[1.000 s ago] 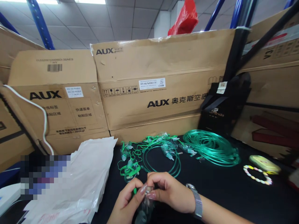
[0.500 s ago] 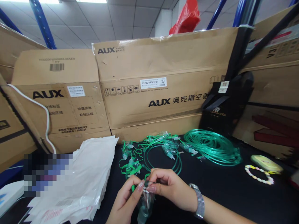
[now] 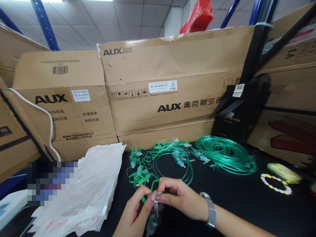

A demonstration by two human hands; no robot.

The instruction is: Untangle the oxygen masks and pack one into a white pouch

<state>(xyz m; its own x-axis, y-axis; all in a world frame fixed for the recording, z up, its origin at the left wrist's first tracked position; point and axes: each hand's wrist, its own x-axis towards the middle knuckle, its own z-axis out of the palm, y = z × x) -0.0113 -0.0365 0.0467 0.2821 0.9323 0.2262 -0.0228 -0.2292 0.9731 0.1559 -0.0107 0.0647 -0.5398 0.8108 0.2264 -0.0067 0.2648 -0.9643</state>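
Observation:
Both of my hands meet low in the middle of the view over a black table (image 3: 247, 204). My left hand (image 3: 134, 215) and my right hand (image 3: 181, 199) are closed together on one clear plastic mask with green parts (image 3: 153, 217), pinching its top between fingertips. A green strap runs up from it. Just beyond my hands lies a pile of similar clear masks with green straps and tubing (image 3: 160, 158). A watch sits on my right wrist.
A coil of green tubing (image 3: 225, 154) lies to the right. A stack of white plastic bags (image 3: 91, 184) is on the left. Large AUX cardboard boxes (image 3: 168, 85) wall off the back. A black bag (image 3: 242, 108), a yellow item (image 3: 283, 171) and a bead bracelet (image 3: 275, 184) sit right.
My hands stay pinched on the mask and shift slightly. The view has drifted a little, so the objects sit marginally further right.

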